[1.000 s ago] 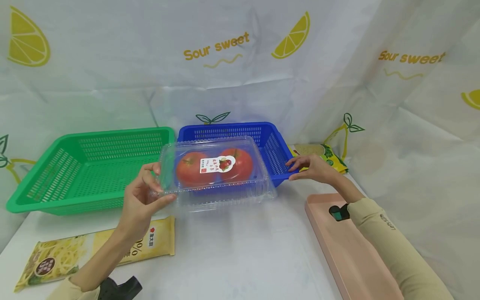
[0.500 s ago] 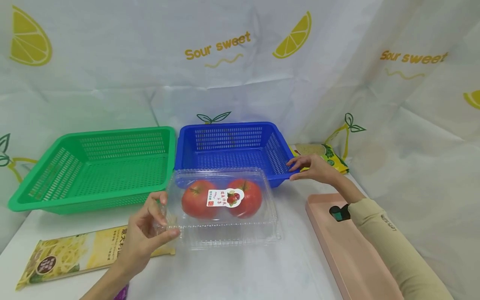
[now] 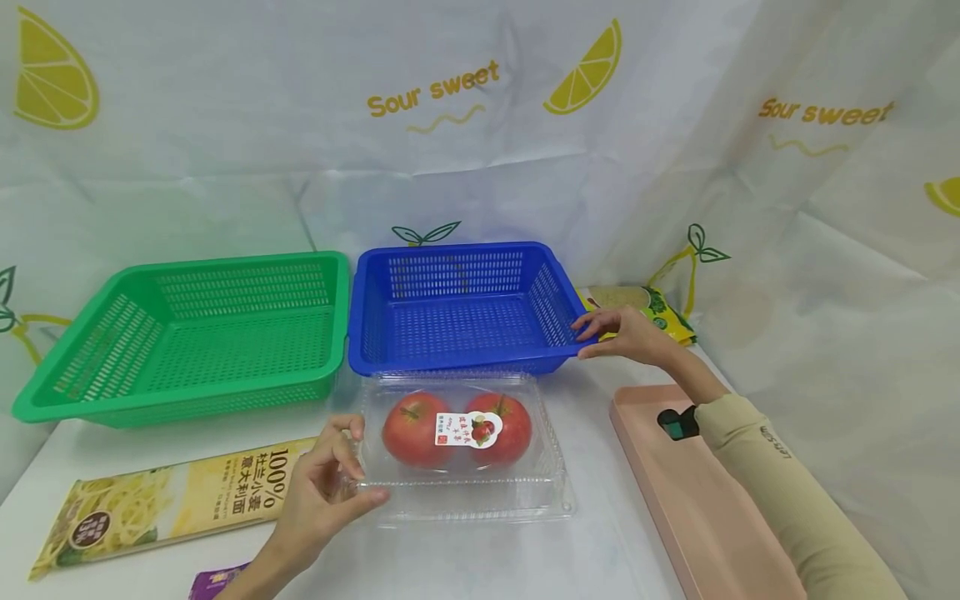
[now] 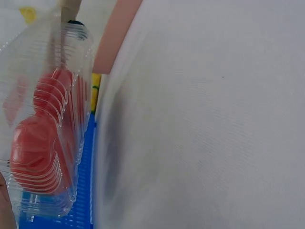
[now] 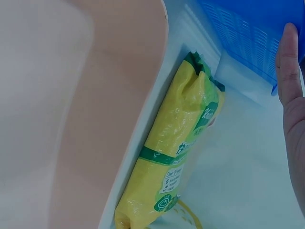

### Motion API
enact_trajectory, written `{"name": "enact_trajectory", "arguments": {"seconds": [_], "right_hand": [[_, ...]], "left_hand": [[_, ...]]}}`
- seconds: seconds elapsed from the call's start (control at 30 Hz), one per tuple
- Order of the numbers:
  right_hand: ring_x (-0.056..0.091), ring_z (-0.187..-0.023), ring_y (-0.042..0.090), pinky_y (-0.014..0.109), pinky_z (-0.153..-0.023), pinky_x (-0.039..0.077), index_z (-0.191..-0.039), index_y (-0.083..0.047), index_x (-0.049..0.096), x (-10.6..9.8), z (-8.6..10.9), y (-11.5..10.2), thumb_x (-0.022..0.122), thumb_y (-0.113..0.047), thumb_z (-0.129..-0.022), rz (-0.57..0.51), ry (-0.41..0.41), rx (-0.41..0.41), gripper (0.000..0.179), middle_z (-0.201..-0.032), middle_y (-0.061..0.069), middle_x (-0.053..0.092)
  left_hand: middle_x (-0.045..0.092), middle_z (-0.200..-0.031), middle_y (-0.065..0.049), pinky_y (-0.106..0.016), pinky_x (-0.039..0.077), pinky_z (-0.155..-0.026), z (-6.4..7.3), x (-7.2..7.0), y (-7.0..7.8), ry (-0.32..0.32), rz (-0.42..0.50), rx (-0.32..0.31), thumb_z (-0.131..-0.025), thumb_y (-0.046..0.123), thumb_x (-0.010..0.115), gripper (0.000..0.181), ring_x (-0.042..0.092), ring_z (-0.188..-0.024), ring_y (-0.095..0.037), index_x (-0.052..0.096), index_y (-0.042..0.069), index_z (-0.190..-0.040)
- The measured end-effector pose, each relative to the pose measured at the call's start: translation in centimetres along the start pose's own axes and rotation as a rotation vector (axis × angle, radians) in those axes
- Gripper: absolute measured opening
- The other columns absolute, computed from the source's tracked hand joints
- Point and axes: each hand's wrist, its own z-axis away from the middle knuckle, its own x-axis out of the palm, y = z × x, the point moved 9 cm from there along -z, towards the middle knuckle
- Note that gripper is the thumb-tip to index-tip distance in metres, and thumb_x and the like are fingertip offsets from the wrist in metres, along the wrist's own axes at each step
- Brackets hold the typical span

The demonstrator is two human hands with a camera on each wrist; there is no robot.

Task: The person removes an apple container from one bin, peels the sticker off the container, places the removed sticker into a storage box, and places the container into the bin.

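Note:
My left hand (image 3: 322,487) grips the left end of a clear plastic clamshell box (image 3: 465,500), fingers and thumb at its edge. Inside sit two red apples (image 3: 417,431), under a white label (image 3: 468,429). The box lies just in front of a blue plastic basket (image 3: 450,360), whose slotted floor shows bare. With my right hand (image 3: 626,335) I hold the basket's right front rim between thumb and fingers. In the left wrist view the box (image 4: 66,205) fills the left side, and only a sliver of my hand shows.
A green basket (image 3: 225,398) stands left of the blue one. A yellow spaghetti pack (image 3: 180,500) and a purple package (image 3: 213,579) lie front left. At right are a pink tray (image 3: 705,492) and a yellow-green packet (image 5: 167,148) behind it.
My left hand has brought the apple box from over the blue basket toward me and down, slightly right. The basket's inside now shows. My right hand stays on its rim.

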Motion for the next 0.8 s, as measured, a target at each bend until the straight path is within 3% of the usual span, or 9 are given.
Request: {"name": "enact_trajectory", "arguments": {"seconds": [0.23,0.5,0.67,0.73,0.8], "right_hand": [[0.059,-0.103,0.038,0.022,-0.069,0.053,-0.087,0.002,0.073,0.1,-0.1,0.4,0.079,-0.004,-0.077,0.015,0.005,-0.019,0.014,-0.109,0.022,0.066],[0.059,-0.104,0.036,0.021,-0.071,0.053,-0.088,0.002,0.074,0.2,-0.3,0.4,0.079,-0.006,-0.077,0.014,-0.004,-0.024,0.014,-0.11,0.021,0.066],[0.059,-0.103,0.037,0.021,-0.07,0.053,-0.087,0.002,0.074,0.2,-0.2,0.2,0.079,-0.005,-0.077,0.02,0.002,-0.046,0.013,-0.108,0.022,0.066],[0.059,-0.103,0.037,0.021,-0.07,0.053,-0.086,0.001,0.074,0.1,-0.2,0.2,0.079,-0.004,-0.077,0.023,0.006,-0.044,0.012,-0.108,0.021,0.067],[0.058,-0.104,0.037,0.021,-0.069,0.052,-0.086,0.001,0.074,0.0,-0.2,0.3,0.079,-0.004,-0.077,0.024,0.006,-0.041,0.011,-0.108,0.021,0.067]], "left_hand": [[0.044,-0.107,0.003,-0.027,0.029,-0.1,0.4,0.2,-2.0,-0.01,-0.043,-0.049,-0.065,-0.019,0.072,0.036,0.039,-0.113,-0.016,0.049,0.007,-0.077],[0.044,-0.109,0.0,-0.023,0.029,-0.102,1.0,0.1,-3.1,0.017,-0.1,-0.081,-0.066,-0.017,0.073,0.034,0.039,-0.116,-0.016,0.047,0.003,-0.076],[0.046,-0.115,-0.003,-0.021,0.042,-0.072,1.8,-0.2,-3.2,-0.02,-0.23,-0.126,-0.067,-0.011,0.079,0.034,0.041,-0.113,-0.013,0.052,0.007,-0.078],[0.048,-0.121,-0.004,-0.023,0.043,-0.06,1.9,-0.5,-3.0,-0.069,-0.279,-0.139,-0.069,-0.007,0.08,0.032,0.045,-0.105,-0.01,0.056,0.01,-0.082],[0.048,-0.128,-0.007,-0.025,0.049,-0.06,2.0,-0.7,-2.7,-0.147,-0.306,-0.137,-0.074,-0.006,0.077,0.028,0.048,-0.1,-0.01,0.059,0.01,-0.088]]}}
